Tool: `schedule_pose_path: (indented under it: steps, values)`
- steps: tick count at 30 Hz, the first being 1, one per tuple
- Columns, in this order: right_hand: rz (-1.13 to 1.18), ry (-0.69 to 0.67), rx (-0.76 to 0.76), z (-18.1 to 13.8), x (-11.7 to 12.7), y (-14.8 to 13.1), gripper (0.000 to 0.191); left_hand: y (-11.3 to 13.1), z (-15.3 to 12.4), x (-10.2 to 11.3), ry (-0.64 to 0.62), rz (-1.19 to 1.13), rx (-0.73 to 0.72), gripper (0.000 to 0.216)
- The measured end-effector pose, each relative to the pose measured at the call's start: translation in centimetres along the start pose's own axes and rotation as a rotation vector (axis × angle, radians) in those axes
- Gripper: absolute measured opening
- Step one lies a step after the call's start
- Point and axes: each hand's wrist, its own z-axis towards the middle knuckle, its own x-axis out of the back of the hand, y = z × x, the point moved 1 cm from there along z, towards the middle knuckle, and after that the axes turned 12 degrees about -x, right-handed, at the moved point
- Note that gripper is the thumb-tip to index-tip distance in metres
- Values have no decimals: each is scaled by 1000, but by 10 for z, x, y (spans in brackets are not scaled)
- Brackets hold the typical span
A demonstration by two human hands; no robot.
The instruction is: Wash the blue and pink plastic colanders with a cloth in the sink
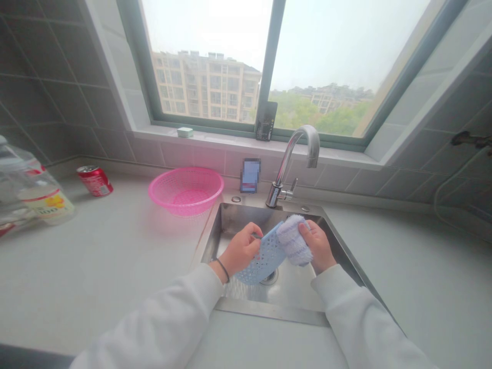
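Note:
My left hand (pixel 241 250) grips a light blue perforated plastic basket (pixel 264 260), tilted over the steel sink (pixel 230 218). My right hand (pixel 317 245) is closed on a pale lilac fluffy cloth (pixel 293 239) and presses it against the basket's upper edge. Both hands are above the sink drain (pixel 270 277), below the chrome faucet (pixel 298 154). White sleeves cover both forearms, and a dark band circles my left wrist.
A pink plastic colander (pixel 186 189) stands on the counter left of the sink. A red can (pixel 95 180) lies on its side further left, near a clear plastic jug (pixel 36 192). A phone (pixel 250 175) leans against the backsplash. A green soap bar (pixel 185 132) rests on the windowsill.

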Motion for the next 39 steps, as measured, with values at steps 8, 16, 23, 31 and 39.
schedule_pose_path:
  steps: [8,16,23,31,39]
  values:
    - [55,104,8,-3,1,-6,52,4,-1,1,17,-12,-7,12]
    - [-8,-111,15,-20,-18,-12,48,3,0,0,7,-7,9,12]
    - [73,212,-16,7,7,1,55,3,-1,2,11,-29,-6,11]
    - [99,-130,-86,-13,-16,-8,50,0,0,1,24,29,-11,12]
    - [163,183,-77,14,6,10,54,5,0,1,33,7,-3,13]
